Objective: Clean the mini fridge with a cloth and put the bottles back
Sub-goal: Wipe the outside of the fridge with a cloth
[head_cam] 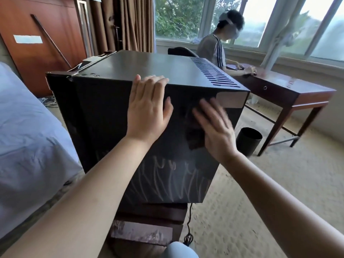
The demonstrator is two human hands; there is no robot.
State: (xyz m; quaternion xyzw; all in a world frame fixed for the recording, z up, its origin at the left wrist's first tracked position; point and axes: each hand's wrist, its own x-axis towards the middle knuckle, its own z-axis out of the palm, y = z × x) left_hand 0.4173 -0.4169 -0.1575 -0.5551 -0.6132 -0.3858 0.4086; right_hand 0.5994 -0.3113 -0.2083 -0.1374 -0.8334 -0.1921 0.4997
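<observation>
Pressure should be even: your flat left hand [147, 110] braces the mini fridge [104, 118], your flat right hand [214, 127] pushes the cloth [195, 135]; overlap strokes over the streaks [167, 180].

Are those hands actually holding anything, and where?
Nothing is gripped: the right hand presses a dark cloth flat against the mini fridge; the left hand braces its top edge.

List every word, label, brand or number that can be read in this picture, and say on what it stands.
No text can be read here.
White strip on the wooden panel: blank.
Grey patch on the fridge corner: no writing shows.
Pale streaks low on the fridge side: wipe marks, not letters.
Shiny plate on the stand under it: too blurred to read.
</observation>
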